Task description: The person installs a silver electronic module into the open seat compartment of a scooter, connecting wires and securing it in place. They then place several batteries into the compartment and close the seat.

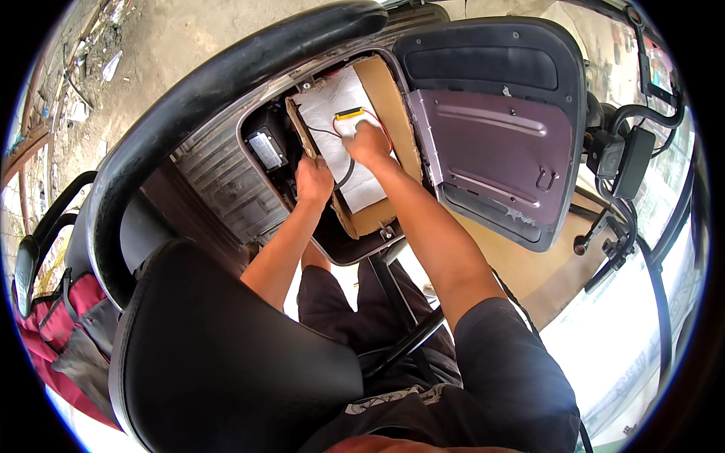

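Head view: person's bent over an open storage compt (353,260) on some vehicle, both bare hands down inside. L hand (313,179) is closed round the near-left edge of a brown cardboard liner (399,113), fingers curled over, knuckles up. R hand (368,143) is in the middle, over a white sheet-like surface (362,192) that lies within the liner; fingers bent, but can't tell if it's pinching smth or just pressing. Just above R hand, a small yellow-and-black strip (349,114) sits on the white, w/ a thin red wire (377,121) curving off its rt end & passing close by the fingers. A thick black cable (347,178) shows btwn the 2 hands, bending down over the white. Left of the liner, same compt: a black box (262,124) w/ a pale label, lower than the cardboard edge. Compt lid (495,143) is swung open to the rt, purplish-brown inner panel up, dark rim round it. Black padded seat (234,340) lower left; fat black curved rail (189,87) above it; maroon-&-grey bag (83,309) far left, partly behind the rail.
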Demonstrator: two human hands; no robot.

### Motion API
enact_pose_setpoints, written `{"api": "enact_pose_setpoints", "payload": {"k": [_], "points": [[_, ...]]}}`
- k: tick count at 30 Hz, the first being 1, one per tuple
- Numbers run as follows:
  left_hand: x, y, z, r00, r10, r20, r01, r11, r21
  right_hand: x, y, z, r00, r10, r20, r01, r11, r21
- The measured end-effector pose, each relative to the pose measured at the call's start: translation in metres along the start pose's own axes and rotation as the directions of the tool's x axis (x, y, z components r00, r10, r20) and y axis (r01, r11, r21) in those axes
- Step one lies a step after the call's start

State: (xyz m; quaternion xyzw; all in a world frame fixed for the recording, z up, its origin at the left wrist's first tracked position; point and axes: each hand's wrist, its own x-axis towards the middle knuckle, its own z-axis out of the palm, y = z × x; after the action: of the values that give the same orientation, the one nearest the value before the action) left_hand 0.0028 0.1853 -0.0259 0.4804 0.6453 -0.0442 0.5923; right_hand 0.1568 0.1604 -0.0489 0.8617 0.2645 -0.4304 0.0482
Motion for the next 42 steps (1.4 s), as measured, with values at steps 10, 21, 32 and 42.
{"api": "enact_pose_setpoints", "payload": {"k": [10, 21, 32, 42], "points": [[0.006, -0.016, 0.006, 0.997, -0.011, 0.073, 0.025, 0.98, -0.196, -0.018, 0.02, 0.031, 0.998, -0.057, -0.042, 0.057, 0.998, 0.001], [-0.058, 0.021, -0.056, 0.971, -0.04, 0.234, 0.127, 0.92, -0.37, -0.136, -0.022, -0.016, 0.87, -0.213, -0.445, 0.463, 0.663, 0.588], [-0.113, 0.017, -0.131, 0.969, 0.238, -0.062, -0.223, 0.748, -0.625, -0.202, -0.063, 0.001, 0.504, -0.83, -0.24, 0.861, 0.504, 0.067], [-0.072, -0.054, -0.167, 0.986, -0.109, 0.13, 0.158, 0.309, -0.938, -0.222, -0.008, -0.072, 0.861, -0.505, 0.064, 0.484, 0.85, 0.207]]}}
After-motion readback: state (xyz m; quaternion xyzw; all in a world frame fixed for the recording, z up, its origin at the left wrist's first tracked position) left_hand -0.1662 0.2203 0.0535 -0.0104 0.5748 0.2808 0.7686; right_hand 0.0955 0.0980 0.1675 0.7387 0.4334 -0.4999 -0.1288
